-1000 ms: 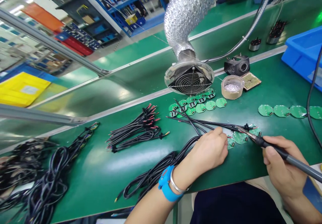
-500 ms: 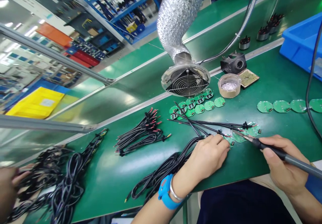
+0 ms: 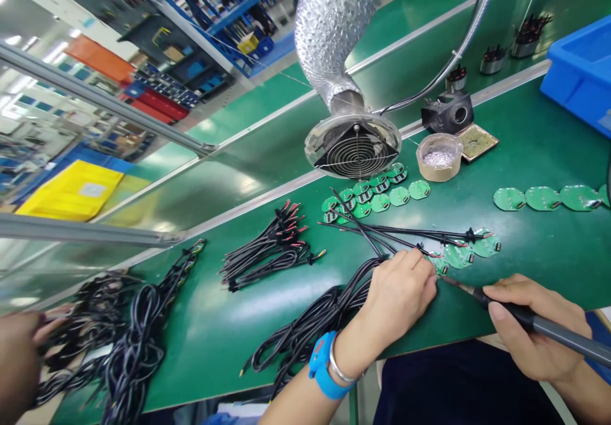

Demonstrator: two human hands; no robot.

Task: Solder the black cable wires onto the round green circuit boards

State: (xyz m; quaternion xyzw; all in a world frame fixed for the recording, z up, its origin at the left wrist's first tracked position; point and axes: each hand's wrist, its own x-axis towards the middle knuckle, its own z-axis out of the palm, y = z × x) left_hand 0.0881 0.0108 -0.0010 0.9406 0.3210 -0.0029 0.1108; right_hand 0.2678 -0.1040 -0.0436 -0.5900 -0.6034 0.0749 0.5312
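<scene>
My left hand [image 3: 403, 291], wearing a blue wristband and a silver bangle, rests closed beside the nearest green round circuit board [image 3: 438, 264]. Its fingertips are turned away, so what they pinch is hidden. In my right hand [image 3: 539, 329] is a soldering iron [image 3: 520, 315], held like a pen. The iron's tip points left, close to that board's lower edge and my left fingers; contact cannot be made out. Black cables [image 3: 405, 231] with red wire ends reach the row of boards [image 3: 459, 255]. A looped cable bundle [image 3: 315, 323] lies left of my left wrist.
A fume extractor [image 3: 356, 148] hangs over more boards [image 3: 363, 199]. Behind stand a solder tub [image 3: 439, 158], an iron holder [image 3: 447, 112] and a blue bin [image 3: 580, 75]. Cut cables [image 3: 267, 247] lie left. Another person's hand [image 3: 21, 348] is by tangled cables [image 3: 133, 342] at far left.
The soldering iron's tip has moved left and down, from the middle board to beside the nearest board's lower edge. My left hand stays almost in place. The view has shifted slightly.
</scene>
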